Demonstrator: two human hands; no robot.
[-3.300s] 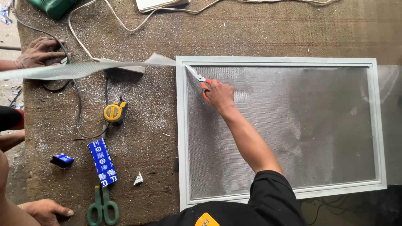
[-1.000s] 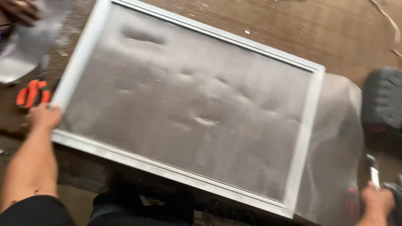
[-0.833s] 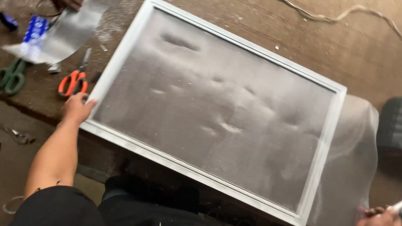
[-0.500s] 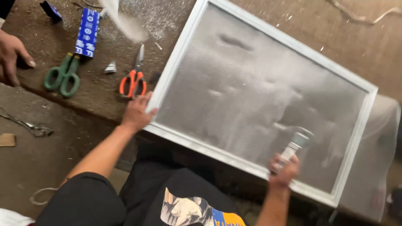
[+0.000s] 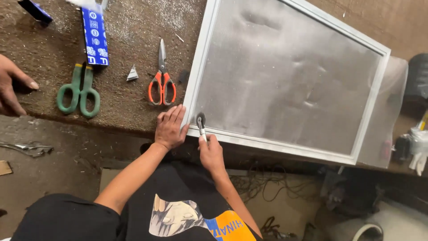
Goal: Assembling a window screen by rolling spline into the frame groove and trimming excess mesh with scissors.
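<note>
A white-framed screen (image 5: 285, 147) with grey mesh (image 5: 285, 80) lies tilted on the brown workbench. My right hand (image 5: 211, 153) grips a small roller tool (image 5: 201, 122), whose wheel rests on the frame's near-left corner. My left hand (image 5: 170, 127) lies flat, fingers apart, on the bench edge, touching that same corner. Orange-handled scissors (image 5: 162, 82) lie just left of the frame, above my left hand. Loose mesh (image 5: 385, 120) hangs past the frame's right side.
Green-handled scissors (image 5: 79, 91) and a blue box (image 5: 94, 35) lie further left on the bench. Another person's hand (image 5: 13, 87) rests at the left edge. A small white scrap (image 5: 132, 73) lies between the scissors. Cables and clutter sit below the bench at the right.
The view has swung closer to the frame's near-left corner. My right hand has carried the roller tool from the frame's near edge to that corner. My left hand stays at the corner.
</note>
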